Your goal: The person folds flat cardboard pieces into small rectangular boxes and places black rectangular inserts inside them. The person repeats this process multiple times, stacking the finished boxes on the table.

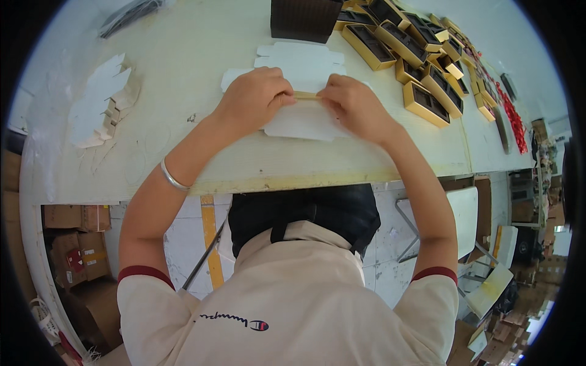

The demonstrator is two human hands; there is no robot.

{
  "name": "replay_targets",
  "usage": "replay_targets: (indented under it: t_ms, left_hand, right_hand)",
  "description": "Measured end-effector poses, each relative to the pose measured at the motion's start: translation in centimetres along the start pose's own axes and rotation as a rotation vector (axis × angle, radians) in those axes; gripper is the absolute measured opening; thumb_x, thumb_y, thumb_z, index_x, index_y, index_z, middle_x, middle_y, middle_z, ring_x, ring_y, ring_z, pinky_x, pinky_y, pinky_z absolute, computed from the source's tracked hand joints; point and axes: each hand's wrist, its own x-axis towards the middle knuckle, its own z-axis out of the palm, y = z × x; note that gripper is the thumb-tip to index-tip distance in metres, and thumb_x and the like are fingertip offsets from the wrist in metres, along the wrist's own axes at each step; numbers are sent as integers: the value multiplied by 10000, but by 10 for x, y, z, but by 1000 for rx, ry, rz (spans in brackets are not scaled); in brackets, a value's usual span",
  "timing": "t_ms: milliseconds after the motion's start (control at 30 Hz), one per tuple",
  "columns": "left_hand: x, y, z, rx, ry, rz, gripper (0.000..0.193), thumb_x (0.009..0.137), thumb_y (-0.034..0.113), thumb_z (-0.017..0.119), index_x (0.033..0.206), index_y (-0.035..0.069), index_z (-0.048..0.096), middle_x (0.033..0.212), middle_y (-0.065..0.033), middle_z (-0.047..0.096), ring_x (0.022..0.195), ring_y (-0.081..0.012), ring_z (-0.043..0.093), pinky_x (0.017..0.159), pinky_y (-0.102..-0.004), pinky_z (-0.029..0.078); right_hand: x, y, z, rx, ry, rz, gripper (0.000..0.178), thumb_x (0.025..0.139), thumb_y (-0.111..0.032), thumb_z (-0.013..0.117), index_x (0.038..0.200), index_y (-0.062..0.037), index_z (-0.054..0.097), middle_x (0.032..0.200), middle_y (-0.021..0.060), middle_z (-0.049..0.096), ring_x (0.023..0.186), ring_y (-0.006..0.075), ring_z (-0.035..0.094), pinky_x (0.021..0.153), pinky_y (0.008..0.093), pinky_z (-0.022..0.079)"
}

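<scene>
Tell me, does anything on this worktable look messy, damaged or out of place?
Nothing looks damaged or spilled. The gold trays lie jumbled at odd angles rather than in rows, and the white card blanks fan out loosely. Both hands, left hand and right hand, pinch a thin strip over a flat white blank.

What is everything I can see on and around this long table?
Flat white die-cut card blank: one, white, under both hands.
Thin tan strip: one, pinched between the hands.
Stack of white card blanks: one fanned pile, table's left.
Gold-rimmed trays with dark inserts: many, upper right.
Dark ribbed box: one, top centre.
Brown cardboard cartons: several, under the table, left.
Pale worktable: one.
Silver bangle: left wrist.
Left hand, right hand: on the blank.
</scene>
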Motion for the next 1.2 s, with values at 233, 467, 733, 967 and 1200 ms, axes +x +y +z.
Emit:
replay_targets:
  t_ms: [233,467,733,967,1200]
  left_hand:
    - [23,6,-8,87,-318,-407,236,874,255,604,860,32,682,792,-115,650,755,-275,598,677,-381,466]
    - [4,-4,6,383,152,40,283,868,285,628,1065,82,635,896,-82,580,739,-237,550,653,-343,450]
    - [-29,82,-36,-845,5,-461,668,890,330,624,1387,102,240,1022,-124,533,853,-205,577,740,-330,475]
    - [-22,31,-26,-617,-98,-519,426,848,61,519,1272,24,506,936,-41,567,808,-93,519,710,-251,434]
    - [5,27,-25,-471,-493,-343,369,837,83,547,1200,31,588,927,-72,612,866,-162,549,780,-290,446]
  right_hand:
    - [40,1,-9,188,-337,387,217,801,-94,665,1008,-69,602,773,116,596,726,240,564,668,335,437]
    - [15,-6,-3,127,-71,326,147,790,-110,687,866,-16,604,764,124,583,720,258,564,669,340,443]
    - [-8,-97,-14,91,286,142,147,801,-127,646,802,-3,566,741,166,593,672,358,592,581,431,467]
    - [-48,-94,-24,151,78,-182,531,769,-268,721,1226,-52,559,1233,176,518,1100,348,516,948,422,409]
    - [-79,-65,-5,-228,94,-343,307,745,-191,708,1020,-66,652,1054,102,604,975,287,574,825,407,460]
